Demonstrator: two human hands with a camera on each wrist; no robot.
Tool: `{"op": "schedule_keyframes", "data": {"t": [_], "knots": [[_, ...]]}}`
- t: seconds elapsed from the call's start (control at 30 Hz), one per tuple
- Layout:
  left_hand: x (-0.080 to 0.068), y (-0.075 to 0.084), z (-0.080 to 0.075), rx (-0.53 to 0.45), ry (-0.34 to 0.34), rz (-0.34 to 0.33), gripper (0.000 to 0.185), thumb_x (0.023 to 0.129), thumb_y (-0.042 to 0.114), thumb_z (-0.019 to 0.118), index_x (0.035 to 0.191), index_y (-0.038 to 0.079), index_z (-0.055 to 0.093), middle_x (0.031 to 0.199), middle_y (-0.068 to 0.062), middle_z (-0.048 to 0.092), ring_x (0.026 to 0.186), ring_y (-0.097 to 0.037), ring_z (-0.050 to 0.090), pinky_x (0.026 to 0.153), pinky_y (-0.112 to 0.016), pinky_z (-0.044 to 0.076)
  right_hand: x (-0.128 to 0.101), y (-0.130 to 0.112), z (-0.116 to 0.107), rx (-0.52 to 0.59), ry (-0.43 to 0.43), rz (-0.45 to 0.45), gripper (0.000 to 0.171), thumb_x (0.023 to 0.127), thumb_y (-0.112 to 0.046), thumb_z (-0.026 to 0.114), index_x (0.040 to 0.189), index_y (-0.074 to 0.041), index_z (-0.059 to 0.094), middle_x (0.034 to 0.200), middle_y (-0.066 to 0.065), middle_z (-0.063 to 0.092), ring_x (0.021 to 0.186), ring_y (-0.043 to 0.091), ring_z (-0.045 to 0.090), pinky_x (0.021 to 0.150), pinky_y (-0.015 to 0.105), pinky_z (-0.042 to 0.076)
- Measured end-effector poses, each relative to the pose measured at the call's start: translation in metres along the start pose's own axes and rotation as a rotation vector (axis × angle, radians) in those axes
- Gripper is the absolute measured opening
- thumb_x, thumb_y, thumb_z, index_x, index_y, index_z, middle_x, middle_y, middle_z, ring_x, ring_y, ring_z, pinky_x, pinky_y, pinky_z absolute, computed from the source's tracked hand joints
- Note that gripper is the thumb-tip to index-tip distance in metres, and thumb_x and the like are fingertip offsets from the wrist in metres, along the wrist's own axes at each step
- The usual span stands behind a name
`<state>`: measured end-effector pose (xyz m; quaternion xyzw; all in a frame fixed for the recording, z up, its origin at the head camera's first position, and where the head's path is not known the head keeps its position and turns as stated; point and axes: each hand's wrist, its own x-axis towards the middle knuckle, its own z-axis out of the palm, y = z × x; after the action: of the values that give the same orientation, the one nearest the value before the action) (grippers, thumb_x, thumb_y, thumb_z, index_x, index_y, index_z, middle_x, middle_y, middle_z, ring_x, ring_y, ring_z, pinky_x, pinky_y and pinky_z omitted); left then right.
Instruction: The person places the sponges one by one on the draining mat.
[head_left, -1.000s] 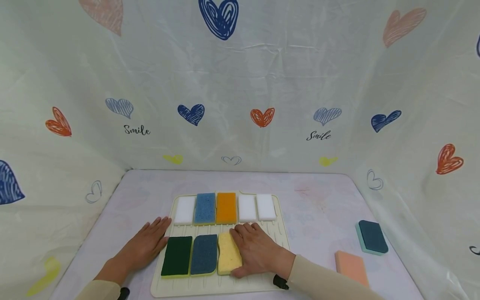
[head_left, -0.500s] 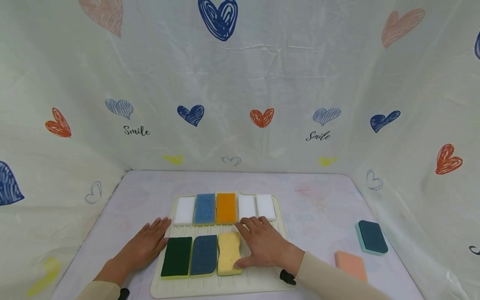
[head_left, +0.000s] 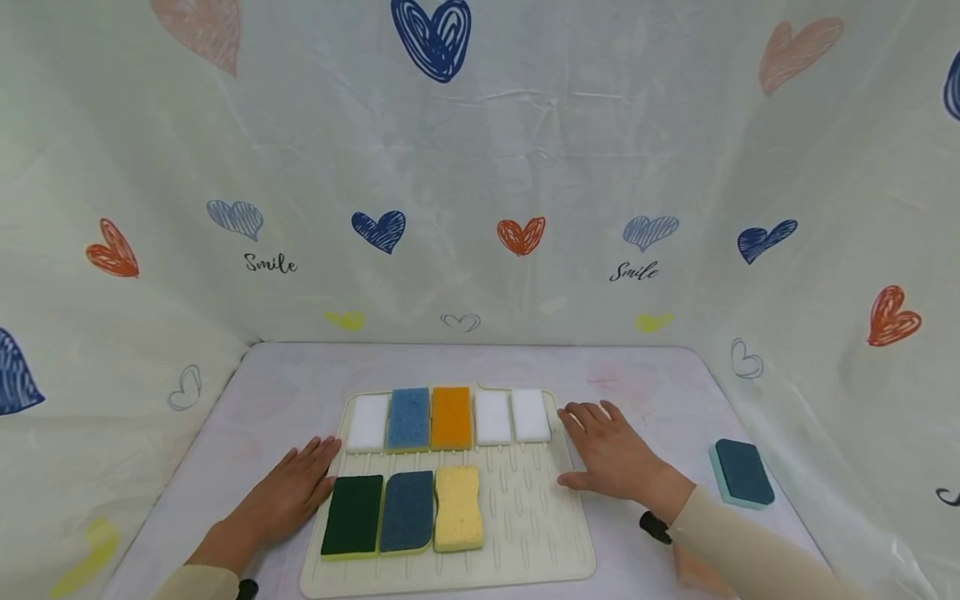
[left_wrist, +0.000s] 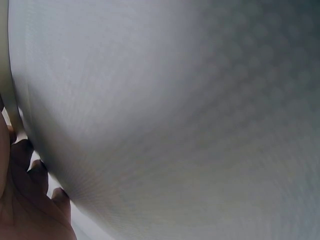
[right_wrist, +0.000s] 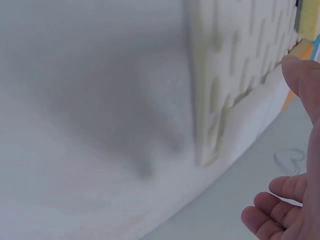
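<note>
A cream ribbed mat (head_left: pixel 536 517) bears two rows of sponges. The back row has a white sponge (head_left: pixel 367 423), a blue one (head_left: pixel 408 418), an orange one (head_left: pixel 452 417) and two more white ones (head_left: pixel 492 417). In front lie a dark green sponge (head_left: pixel 352 515), a dark blue one (head_left: pixel 407 510) and a yellow one (head_left: pixel 458 508) with curved sides. My left hand (head_left: pixel 288 492) rests flat by the mat's left edge, fingers straight. Beside the right edge, my right hand (head_left: pixel 618 454) is spread and holds nothing; the right wrist view shows its thumb (right_wrist: pixel 302 80) apart from the fingers.
On the table's right side lie a dark teal sponge (head_left: pixel 742 472) and a peach sponge (head_left: pixel 693 571), the latter partly behind my right sleeve (head_left: pixel 750 550). A curtain printed with hearts (head_left: pixel 480 150) encloses the table (head_left: pixel 465 362) at the back and sides.
My right hand has let go of the yellow sponge and moved right, off the mat. The yellow sponge stays in the front row. My left hand keeps its place.
</note>
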<state>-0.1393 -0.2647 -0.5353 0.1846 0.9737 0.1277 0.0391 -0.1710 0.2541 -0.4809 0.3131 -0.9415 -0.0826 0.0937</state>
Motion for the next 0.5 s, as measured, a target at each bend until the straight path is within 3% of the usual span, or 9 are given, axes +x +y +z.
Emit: {"op": "schedule_keyframes", "data": {"t": [0.2,0.5], "knots": [[0.0,0.0,0.0,-0.002,0.014,0.012,0.061,0.109,0.033,0.057,0.159,-0.001,0.044,0.162,-0.021,0.047,0.151,-0.047,0.041,0.119,-0.068,0.035,-0.039,0.056,-0.007,-0.118,-0.049,0.054,0.102,0.078,-0.066,0.084,0.146,0.004,0.056,0.145,0.02,0.06,0.133,0.038,0.057,0.113,0.066,0.043],[0.0,-0.001,0.002,0.014,0.027,0.008,0.062,0.109,0.035,0.057,0.159,0.0,0.044,0.162,-0.021,0.048,0.151,-0.046,0.041,0.12,-0.067,0.035,-0.097,0.124,-0.016,-0.293,-0.115,0.021,0.105,0.074,-0.066,0.086,0.145,0.005,0.057,0.148,0.022,0.059,0.135,0.04,0.057,0.113,0.069,0.042]]}}
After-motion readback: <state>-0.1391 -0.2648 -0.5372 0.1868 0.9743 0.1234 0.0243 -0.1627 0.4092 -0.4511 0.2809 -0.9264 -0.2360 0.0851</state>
